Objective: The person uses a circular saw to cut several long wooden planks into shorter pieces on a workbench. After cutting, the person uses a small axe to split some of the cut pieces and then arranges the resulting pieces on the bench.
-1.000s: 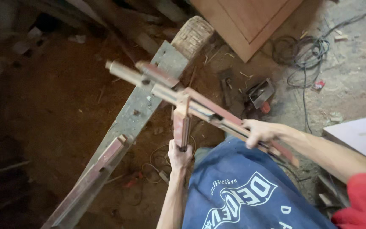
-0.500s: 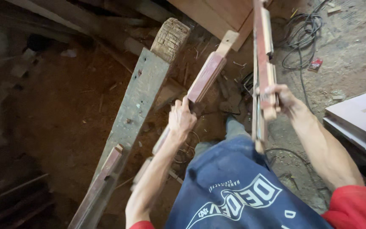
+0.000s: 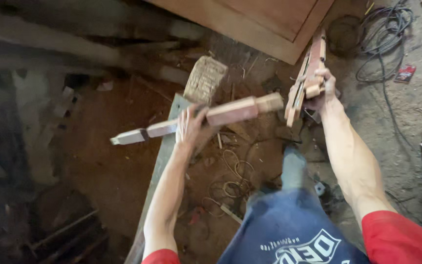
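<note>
Near edge, 6 o'clock: blue apron (image 3: 289, 230) with white lettering, red sleeves (image 3: 396, 239) at 5 and 7 o'clock. One trouser leg and shoe (image 3: 294, 168) show just above the apron, standing on the dirt floor (image 3: 98, 171).

Left hand (image 3: 187, 126), just left of centre: closed around a long wooden bar (image 3: 206, 120), gripping it near mid-length. Bar runs roughly 9 to 3 o'clock, right end slightly higher. Right end is a squared tenon-like block; left end is paler and tapers off near 9 o'clock. Bar is held in the air, above a grey plank (image 3: 159, 166).

Right hand (image 3: 321, 90), at 2 o'clock from centre: clamped on a bundle of narrow wooden slats (image 3: 308, 78), held nearly upright, top tilted toward 1 o'clock. Bar's right end sits just beside the slats' lower end; can't tell if touching.

The grey plank runs from 7 o'clock up toward centre, ending near a woven straw-coloured block (image 3: 205, 78) at 12 o'clock of the left hand. Loose wire loops (image 3: 230, 171) lie on the floor between plank and shoe.

Far: wooden panel door (image 3: 260, 19) lies flat at 12–1 o'clock. Black cables (image 3: 382, 29) coiled at 2 o'clock, small red packet (image 3: 405, 73) beside them. Dark timber pile (image 3: 50, 54) at 10–11 o'clock.
</note>
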